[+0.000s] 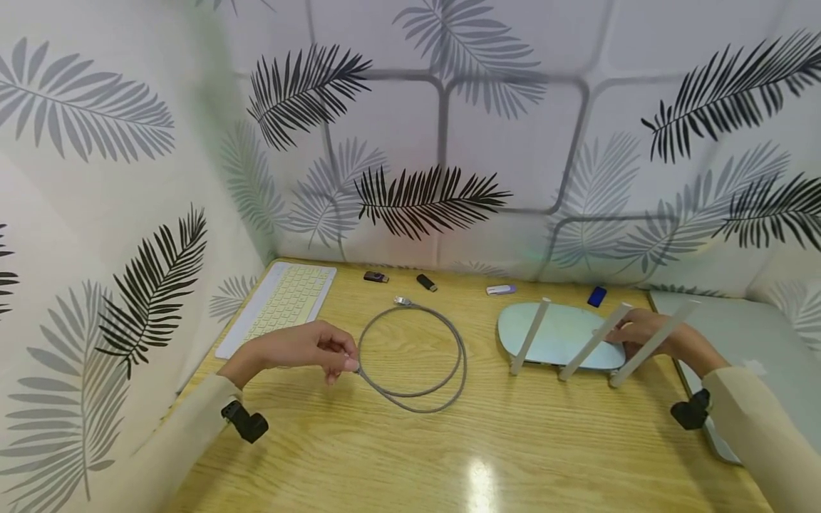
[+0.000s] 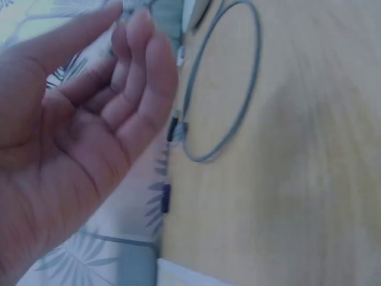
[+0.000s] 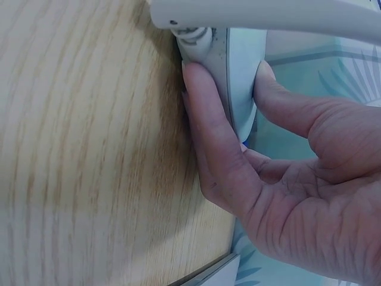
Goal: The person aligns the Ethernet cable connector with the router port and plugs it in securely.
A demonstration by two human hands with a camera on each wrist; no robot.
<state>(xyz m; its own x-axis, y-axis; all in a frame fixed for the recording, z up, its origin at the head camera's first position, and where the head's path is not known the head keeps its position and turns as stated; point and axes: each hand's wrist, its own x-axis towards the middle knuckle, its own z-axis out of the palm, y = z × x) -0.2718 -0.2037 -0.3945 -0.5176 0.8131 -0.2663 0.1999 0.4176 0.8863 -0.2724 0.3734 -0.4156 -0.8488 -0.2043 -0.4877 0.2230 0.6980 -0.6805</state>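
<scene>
A grey network cable [image 1: 463, 349] lies coiled in a loop on the table, one clear plug [image 1: 403, 301] at its far side. My left hand [image 1: 314, 350] pinches the cable's near-left end between thumb and fingertips in the head view; the left wrist view shows the palm [image 2: 89, 131] but no cable between the fingers. A pale white-green router [image 1: 548, 331] with three white antennas stands on the right. My right hand [image 1: 648, 335] grips its right end. In the right wrist view the thumb lies on the top face and fingers [image 3: 217, 131] reach under the router's edge [image 3: 241, 89].
Along the back lie two dark USB sticks [image 1: 375, 276] [image 1: 426, 283], a white-purple one [image 1: 500, 290] and a blue one [image 1: 597, 296]. A white keyboard [image 1: 327, 278] sits at the left, a grey laptop [image 1: 737, 320] at the right. Patterned fabric [image 1: 513, 142] rises behind the table [image 1: 398, 463].
</scene>
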